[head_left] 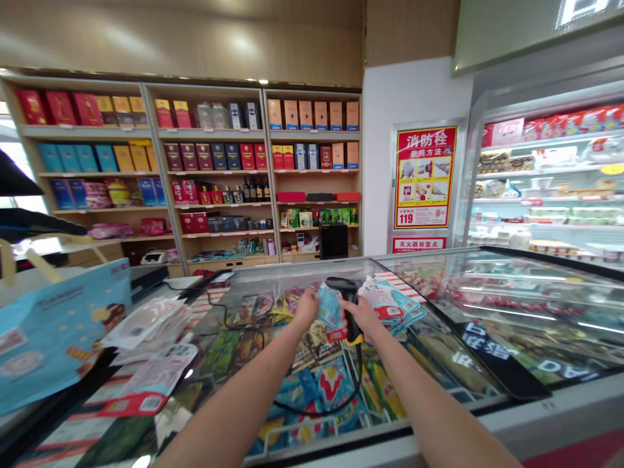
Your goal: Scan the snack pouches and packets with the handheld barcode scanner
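My left hand pinches the edge of a small light-blue packet with a barcode near its bottom. Wrapped in my right hand is a black barcode scanner with a yellow-tipped handle. Its head is over the packet's upper right. A black cable loops down from the handle across the freezer glass. Just right of the scanner lie white-and-red packages and more light-blue packets on the glass. A red item shows beneath the scanner, partly hidden.
Below is a glass-topped chest freezer full of packaged goods. On the left stand a blue paper bag and a pile of clear packages. A black sign strip lies at right. Shelves of boxes line the back.
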A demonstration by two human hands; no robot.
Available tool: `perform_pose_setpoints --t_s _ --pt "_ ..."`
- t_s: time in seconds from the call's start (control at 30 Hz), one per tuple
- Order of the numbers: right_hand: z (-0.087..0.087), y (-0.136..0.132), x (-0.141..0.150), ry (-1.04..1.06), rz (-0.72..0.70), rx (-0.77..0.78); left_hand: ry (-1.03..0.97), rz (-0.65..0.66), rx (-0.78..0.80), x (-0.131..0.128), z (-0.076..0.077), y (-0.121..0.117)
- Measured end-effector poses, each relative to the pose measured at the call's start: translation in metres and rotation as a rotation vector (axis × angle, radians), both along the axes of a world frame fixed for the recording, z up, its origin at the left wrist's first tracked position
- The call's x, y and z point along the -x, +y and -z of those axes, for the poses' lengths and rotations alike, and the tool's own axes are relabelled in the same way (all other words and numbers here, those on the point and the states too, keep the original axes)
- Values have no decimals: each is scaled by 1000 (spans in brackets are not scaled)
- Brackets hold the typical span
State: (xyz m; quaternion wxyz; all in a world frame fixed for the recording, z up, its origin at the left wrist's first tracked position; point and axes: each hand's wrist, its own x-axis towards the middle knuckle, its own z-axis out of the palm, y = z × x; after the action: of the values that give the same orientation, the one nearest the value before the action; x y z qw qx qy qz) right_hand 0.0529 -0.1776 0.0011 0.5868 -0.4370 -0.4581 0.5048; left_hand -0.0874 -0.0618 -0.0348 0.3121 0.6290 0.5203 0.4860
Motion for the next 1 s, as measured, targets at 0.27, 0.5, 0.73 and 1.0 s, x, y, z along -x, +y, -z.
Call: perform_pose_setpoints --t_s 0.27,0.5,0.73,1.0 --pt "-1 -11 7 -170 -18 100 -607 -49 -81 51 16 16" --pt "3 -15 6 -262 -85 126 -730 -46 -67 45 12 12" --pt "7 -16 10 -280 -112 134 -825 -92 -55 43 7 5" --pt "6 -16 10 -273 -116 133 -840 -101 -37 42 7 7"
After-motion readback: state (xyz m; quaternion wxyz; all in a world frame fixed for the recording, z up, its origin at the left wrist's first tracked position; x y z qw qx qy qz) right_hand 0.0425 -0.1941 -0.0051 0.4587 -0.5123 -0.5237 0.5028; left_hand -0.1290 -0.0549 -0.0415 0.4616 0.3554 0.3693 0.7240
